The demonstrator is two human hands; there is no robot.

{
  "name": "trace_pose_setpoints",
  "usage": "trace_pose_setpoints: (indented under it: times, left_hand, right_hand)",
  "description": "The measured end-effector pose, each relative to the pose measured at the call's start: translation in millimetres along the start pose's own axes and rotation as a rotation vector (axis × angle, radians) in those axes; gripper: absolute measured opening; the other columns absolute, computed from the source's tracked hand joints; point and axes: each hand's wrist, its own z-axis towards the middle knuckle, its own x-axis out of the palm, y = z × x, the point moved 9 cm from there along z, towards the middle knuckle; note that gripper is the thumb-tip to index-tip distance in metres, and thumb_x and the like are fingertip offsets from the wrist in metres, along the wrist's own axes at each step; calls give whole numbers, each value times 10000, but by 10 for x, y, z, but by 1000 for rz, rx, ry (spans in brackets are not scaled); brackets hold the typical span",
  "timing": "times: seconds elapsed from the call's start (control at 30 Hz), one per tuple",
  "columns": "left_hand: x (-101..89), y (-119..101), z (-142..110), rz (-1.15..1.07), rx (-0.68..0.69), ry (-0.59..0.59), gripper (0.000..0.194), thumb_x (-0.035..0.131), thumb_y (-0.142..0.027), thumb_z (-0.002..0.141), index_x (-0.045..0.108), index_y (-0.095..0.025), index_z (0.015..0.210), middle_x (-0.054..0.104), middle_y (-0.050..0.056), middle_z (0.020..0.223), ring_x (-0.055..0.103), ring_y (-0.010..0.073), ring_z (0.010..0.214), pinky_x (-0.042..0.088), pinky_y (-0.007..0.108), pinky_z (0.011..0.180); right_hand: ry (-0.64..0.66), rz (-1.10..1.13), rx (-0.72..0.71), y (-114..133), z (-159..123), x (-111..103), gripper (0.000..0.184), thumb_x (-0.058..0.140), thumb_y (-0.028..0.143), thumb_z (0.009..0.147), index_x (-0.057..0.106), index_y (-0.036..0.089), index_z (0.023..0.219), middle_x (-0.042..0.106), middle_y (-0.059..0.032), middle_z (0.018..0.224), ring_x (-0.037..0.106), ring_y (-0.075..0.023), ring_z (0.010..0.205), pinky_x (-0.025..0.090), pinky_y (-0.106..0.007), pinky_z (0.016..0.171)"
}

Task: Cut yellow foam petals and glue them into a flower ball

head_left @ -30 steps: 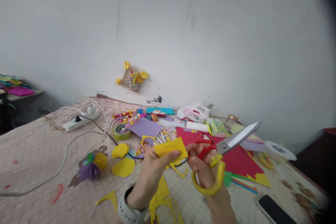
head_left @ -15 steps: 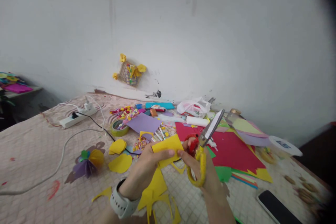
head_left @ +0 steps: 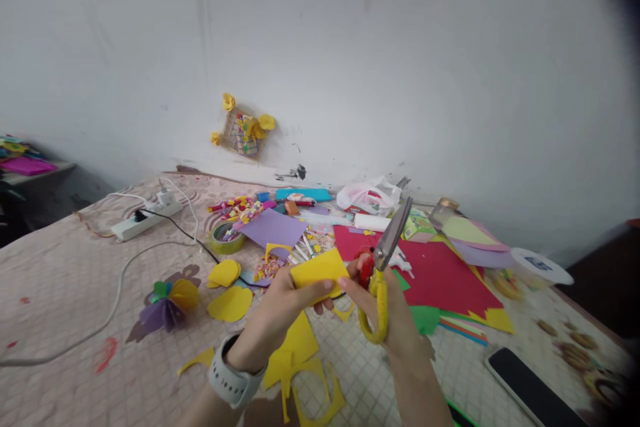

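A small yellow piece of paper (head_left: 320, 270) is pinched in my left hand (head_left: 287, 300), its thumb lying across the front. My right hand (head_left: 383, 307) carries scissors (head_left: 384, 257) with one yellow and one red handle, blades together and pointing up and away. The right thumb and fingertips also touch the paper's right edge. Below the hands lie yellow paper scraps (head_left: 300, 363) with curved cut-outs. Rounded yellow paper pieces (head_left: 230, 303) rest to the left, near a purple, yellow and green paper flower (head_left: 170, 305).
Red paper (head_left: 450, 280) spreads to the right, with a phone (head_left: 533, 383) nearer me. A power strip (head_left: 145, 220) with trailing cables sits on the left. Tape (head_left: 226, 239), purple paper (head_left: 275, 230) and a plastic bag (head_left: 370, 197) are further back. A decorated frame (head_left: 245, 130) leans at the wall.
My left fingers have shifted beneath the yellow paper, and fingertips now show under its lower edge. The scissors have turned to a steeper, more edge-on angle. The view has moved slightly.
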Motion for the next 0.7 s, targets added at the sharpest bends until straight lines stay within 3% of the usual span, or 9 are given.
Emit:
trace_pose_setpoints:
  times: [0.27, 0.43, 0.7]
  left_hand:
    - [91, 37, -37, -187, -51, 100, 171, 649, -292, 759, 685, -132, 709, 610, 39, 619, 546, 142, 580, 449, 247, 556]
    - [26, -129, -47, -31, 97, -43, 108, 696, -237, 738, 677, -146, 682, 631, 23, 653, 546, 138, 622, 448, 236, 599]
    - [-63, -130, -61, -6, 87, -101, 101, 684, -233, 743, 716, -138, 750, 700, 42, 737, 602, 166, 675, 466, 254, 652]
  right_hand:
    - [71, 14, -71, 40, -10, 16, 257, 690, 260, 741, 434, 243, 756, 478, 51, 703, 503, -127, 634, 432, -245, 563]
    - [75, -35, -74, 34, -3, 58, 269, 676, 235, 735, 408, 240, 743, 432, 59, 674, 447, -116, 583, 411, -239, 526]
    - [41, -33, -64, -75, 8, 77, 251, 697, 264, 738, 450, 230, 762, 459, 57, 681, 464, -111, 596, 427, -233, 546]
